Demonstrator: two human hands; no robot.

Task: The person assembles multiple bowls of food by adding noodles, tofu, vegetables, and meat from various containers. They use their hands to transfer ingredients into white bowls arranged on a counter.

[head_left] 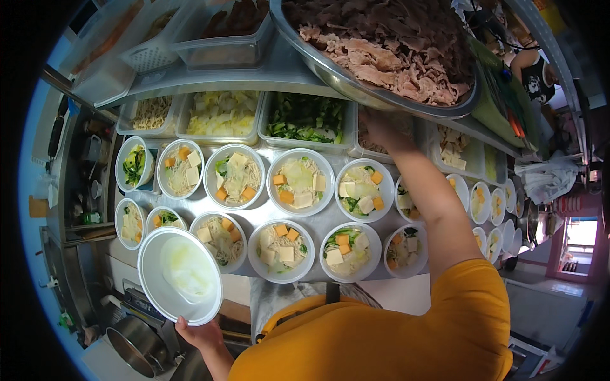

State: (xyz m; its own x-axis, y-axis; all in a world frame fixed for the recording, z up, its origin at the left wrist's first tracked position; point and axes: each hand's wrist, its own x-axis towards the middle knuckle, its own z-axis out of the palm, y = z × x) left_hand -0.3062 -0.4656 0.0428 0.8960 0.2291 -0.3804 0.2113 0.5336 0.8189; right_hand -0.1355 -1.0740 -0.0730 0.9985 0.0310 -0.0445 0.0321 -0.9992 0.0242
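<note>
My left hand (201, 333) grips the rim of a white plastic bowl (180, 275), which is tilted in front of the counter. Only a pale, wet residue shows inside it. My right hand (384, 132) reaches under the shelf into a clear tub (368, 150) of pale food that I cannot make out; its fingers are in shadow. Between my arms, white bowls stand in two rows, among them one bowl (300, 182) and another bowl (281, 251). They contain pale tofu pieces, orange cubes, greens and thin pale strands.
Above the right hand, a large metal basin (356, 82) of sliced meat overhangs the shelf (229, 79). Tubs of chopped cabbage (219, 115) and dark greens (305, 119) line the counter's back. More filled bowls (480, 202) stand right of my arm. A metal pot (136, 346) sits lower left.
</note>
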